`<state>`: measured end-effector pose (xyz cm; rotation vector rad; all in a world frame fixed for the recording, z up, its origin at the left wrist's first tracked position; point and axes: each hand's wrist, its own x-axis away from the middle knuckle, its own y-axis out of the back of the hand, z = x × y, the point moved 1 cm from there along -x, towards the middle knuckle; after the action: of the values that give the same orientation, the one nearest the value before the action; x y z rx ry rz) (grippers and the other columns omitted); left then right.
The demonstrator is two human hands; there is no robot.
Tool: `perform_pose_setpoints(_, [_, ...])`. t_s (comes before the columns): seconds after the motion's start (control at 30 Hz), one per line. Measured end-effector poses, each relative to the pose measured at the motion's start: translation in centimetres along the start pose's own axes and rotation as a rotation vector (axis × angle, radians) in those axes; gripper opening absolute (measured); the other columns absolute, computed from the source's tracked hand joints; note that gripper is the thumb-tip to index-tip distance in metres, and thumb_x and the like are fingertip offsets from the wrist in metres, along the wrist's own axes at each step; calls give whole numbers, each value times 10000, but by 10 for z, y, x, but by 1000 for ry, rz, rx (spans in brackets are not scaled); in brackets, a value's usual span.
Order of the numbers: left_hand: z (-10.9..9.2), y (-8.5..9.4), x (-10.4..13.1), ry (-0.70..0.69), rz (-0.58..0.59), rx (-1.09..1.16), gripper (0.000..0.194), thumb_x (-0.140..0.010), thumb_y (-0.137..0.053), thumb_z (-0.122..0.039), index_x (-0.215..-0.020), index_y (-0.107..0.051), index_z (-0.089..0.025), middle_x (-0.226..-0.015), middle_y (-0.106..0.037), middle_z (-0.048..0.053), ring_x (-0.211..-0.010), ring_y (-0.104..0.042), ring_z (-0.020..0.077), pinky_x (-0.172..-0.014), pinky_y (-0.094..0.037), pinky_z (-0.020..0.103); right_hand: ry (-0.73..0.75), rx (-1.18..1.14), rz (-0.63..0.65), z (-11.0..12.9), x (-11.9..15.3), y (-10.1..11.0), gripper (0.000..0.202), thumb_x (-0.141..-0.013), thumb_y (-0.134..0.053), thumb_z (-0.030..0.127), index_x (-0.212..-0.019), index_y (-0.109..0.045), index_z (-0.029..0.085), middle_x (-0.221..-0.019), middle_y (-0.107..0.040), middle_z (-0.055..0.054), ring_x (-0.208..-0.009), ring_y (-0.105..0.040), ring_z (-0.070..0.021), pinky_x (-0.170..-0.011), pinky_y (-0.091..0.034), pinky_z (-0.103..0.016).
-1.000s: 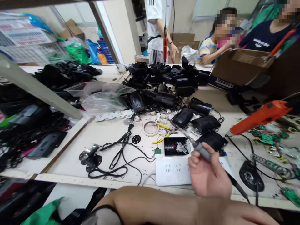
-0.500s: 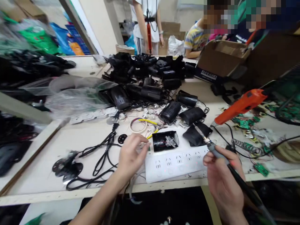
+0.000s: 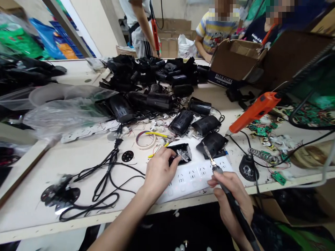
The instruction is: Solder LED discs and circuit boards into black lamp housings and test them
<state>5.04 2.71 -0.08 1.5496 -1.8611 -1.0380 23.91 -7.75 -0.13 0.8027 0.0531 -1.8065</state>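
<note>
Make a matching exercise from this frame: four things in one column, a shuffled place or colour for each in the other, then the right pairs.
Things
1. Soldering iron
2. Open black casing
3. Power strip
4. Electric screwdriver

Places and colours
A. White, with sockets on its upper face
B. Held in the right hand
C. Orange body
D. Just beyond the power strip, partly covered by the left hand

Pairs
1-B
2-D
3-A
4-C
</note>
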Motion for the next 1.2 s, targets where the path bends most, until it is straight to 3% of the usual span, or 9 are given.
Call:
perform_pose_setpoints(0.23, [-4, -9, 3, -46, 3, 19, 144, -872, -591, -308, -780, -644, -211, -809, -656, 40, -826, -581, 241, -720, -439, 357, -4, -10, -61, -2, 9, -14, 320, -915, -586, 140, -1199, -663, 268, -854, -685, -41, -750, -678, -189, -682, -558, -325])
perform_pose_setpoints(0.4, [-7, -9, 2, 5, -66, 165, 189, -862, -585, -273, -687, -628, -216, -737, -685, 34, -806, -540, 244, -746, -410, 375, 37, 16, -10, -1, 5, -16, 323, -913, -584, 111, -1193, -657, 255, -886, -677, -48, -717, -660, -162, -635, -541, -280])
perform_pose_setpoints(0.53, [-2, -4, 5, 197, -160, 613, 205, -810, -639, -313, -637, -611, -206, -831, -715, 30, -848, -600, 217, -800, -427, 354, 97, 13, 42, 2, -4, -18, 390, -896, -578, 54, -1228, -622, 254, -897, -653, -49, -740, -654, -163, -639, -544, -273])
perform_pose_setpoints(0.63, [1, 0, 10, 377, -178, 1047, 242, -709, -730, -330, -607, -569, -182, -816, -705, 29, -768, -613, 173, -742, -459, 305, 109, 19, 59, 2, -10, -26, 407, -892, -557, 29, -1234, -599, 246, -899, -631, -46, -759, -651, -161, -670, -562, -281])
perform_pose_setpoints(0.73, [-2, 3, 15, 487, -128, 1349, 292, -631, -795, -304, -592, -538, -169, -742, -685, 9, -687, -603, 143, -679, -483, 280, 41, 16, 59, 0, -16, -39, 376, -900, -587, 102, -1254, -570, 227, -982, -609, -69, -799, -665, -172, -693, -593, -304])
perform_pose_setpoints(0.8, [-4, 4, 18, 512, -115, 1454, 310, -608, -822, -285, -584, -538, -162, -728, -673, -2, -685, -611, 134, -689, -503, 277, 13, 10, 86, -1, -19, -49, 457, -872, -670, 208, -1305, -522, 215, -1073, -599, -98, -872, -675, -207, -729, -609, -342])
perform_pose_setpoints(0.87, [-7, 4, 20, 518, -119, 1499, 307, -606, -836, -276, -584, -554, -154, -750, -679, -1, -704, -622, 128, -721, -513, 271, 20, 22, 117, 1, -22, -57, 571, -833, -733, 291, -1338, -480, 205, -1133, -604, -119, -969, -664, -248, -801, -602, -388])
perform_pose_setpoints(0.97, [-8, 2, 23, 513, -120, 1515, 275, -622, -834, -277, -600, -592, -149, -791, -701, 14, -714, -627, 124, -735, -512, 261, -5, 43, 123, 3, -27, -65, 566, -836, -731, 313, -1327, -476, 194, -1186, -619, -134, -1083, -632, -274, -873, -573, -402])
perform_pose_setpoints(1.2, [-4, 3, 25, 527, -121, 1491, 221, -612, -833, -272, -605, -650, -149, -875, -717, 33, -768, -646, 137, -776, -518, 271, -50, 77, 84, -3, -33, -74, 468, -852, -707, 279, -1265, -509, 184, -1144, -651, -122, -989, -677, -252, -857, -573, -377])
